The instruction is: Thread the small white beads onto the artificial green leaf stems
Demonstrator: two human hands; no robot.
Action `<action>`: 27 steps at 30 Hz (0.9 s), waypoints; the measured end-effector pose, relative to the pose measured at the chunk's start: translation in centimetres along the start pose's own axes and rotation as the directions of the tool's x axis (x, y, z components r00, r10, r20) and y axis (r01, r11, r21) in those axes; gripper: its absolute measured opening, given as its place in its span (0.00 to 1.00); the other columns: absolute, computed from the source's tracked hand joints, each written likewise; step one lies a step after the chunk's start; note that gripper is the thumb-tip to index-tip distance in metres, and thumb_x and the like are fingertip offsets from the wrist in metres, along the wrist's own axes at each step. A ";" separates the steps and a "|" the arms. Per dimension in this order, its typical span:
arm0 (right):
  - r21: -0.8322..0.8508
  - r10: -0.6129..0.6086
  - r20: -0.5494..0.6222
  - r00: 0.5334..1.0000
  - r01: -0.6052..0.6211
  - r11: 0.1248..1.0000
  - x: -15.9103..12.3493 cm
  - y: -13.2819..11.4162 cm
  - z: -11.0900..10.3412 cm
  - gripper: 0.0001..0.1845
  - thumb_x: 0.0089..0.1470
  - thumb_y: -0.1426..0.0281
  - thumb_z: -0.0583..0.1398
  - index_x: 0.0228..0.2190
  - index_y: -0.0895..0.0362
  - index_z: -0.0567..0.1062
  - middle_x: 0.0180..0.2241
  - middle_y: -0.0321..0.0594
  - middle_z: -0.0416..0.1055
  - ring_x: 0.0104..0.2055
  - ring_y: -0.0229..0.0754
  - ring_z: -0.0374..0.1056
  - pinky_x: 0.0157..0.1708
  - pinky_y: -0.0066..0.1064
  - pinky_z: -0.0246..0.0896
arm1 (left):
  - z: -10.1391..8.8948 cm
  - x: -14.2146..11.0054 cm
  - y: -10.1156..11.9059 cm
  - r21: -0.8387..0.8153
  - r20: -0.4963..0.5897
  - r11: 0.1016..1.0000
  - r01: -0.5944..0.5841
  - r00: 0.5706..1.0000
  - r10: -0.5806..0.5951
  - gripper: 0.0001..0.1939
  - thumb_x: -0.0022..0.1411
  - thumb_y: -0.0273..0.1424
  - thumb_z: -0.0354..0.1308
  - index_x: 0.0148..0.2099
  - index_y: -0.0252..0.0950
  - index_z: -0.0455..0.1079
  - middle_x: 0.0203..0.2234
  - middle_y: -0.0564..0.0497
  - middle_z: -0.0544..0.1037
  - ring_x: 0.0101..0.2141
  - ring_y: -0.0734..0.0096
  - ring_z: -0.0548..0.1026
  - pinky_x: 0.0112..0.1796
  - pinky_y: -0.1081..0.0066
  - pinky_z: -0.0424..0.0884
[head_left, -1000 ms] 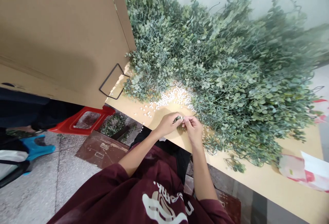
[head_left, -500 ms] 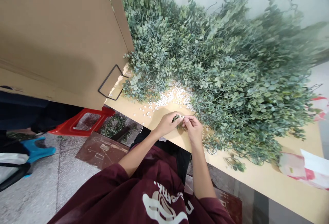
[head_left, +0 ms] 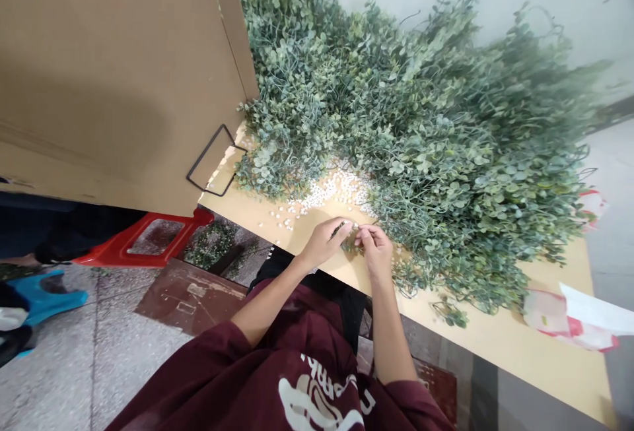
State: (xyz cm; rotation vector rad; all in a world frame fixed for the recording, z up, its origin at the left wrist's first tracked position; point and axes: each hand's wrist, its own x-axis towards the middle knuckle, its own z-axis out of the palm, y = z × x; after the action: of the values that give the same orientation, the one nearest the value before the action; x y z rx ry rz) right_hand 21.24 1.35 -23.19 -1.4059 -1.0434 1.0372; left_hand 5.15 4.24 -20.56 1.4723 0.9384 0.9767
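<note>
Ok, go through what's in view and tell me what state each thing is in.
Left hand: closed on a small leafy sprig.
Right hand: pinching the same sprig.
Leafy green stems: heaped in a large pile on the table.
White beads: loose, scattered on the table.
Cardboard panel: standing at the table's end.
Red plastic stool: on the floor, partly hidden.
Red-and-white plastic bag: lying crumpled on the table.

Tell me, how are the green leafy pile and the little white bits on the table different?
The leafy pile is green and big, while the little white bits are white and tiny. The pile is tangled stems heaped high; the bits lie scattered flat. Both rest on the same pale tabletop.
</note>
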 end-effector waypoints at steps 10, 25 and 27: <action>-0.350 0.107 0.125 0.986 -0.057 0.935 3.2 -2.6 2.1 0.17 0.54 0.58 0.58 0.42 0.54 0.71 0.22 0.34 0.69 0.21 0.38 0.64 0.21 0.28 0.57 | -0.4 -0.3 -0.5 -0.011 -0.058 1.000 0.001 0.998 -0.001 0.15 0.68 0.40 0.48 0.41 0.34 0.69 0.32 0.51 0.74 0.34 0.71 0.72 0.38 0.73 0.66; -0.534 0.065 0.144 0.988 0.022 0.845 3.8 -3.7 2.4 0.11 0.53 0.60 0.57 0.27 0.55 0.69 0.22 0.36 0.70 0.24 0.40 0.66 0.27 0.31 0.59 | -0.2 -0.2 -1.5 0.519 0.229 0.820 -0.240 0.964 0.137 0.11 0.58 0.30 0.61 0.43 0.35 0.66 0.37 0.48 0.73 0.39 0.61 0.69 0.42 0.66 0.65; -0.426 0.061 0.164 0.985 0.015 0.904 3.3 -3.4 1.9 0.12 0.53 0.59 0.58 0.29 0.55 0.69 0.23 0.36 0.71 0.24 0.40 0.67 0.27 0.31 0.61 | 0.0 -0.2 -1.7 0.574 0.271 0.767 -0.286 0.950 0.152 0.09 0.58 0.30 0.61 0.41 0.34 0.67 0.37 0.47 0.73 0.40 0.60 0.68 0.44 0.65 0.65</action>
State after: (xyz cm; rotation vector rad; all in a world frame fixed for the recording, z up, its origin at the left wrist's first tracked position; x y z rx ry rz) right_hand 19.99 5.21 -20.08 -1.7013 -1.4511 0.9986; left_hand 4.99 4.28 -22.28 2.2335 0.9856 0.6785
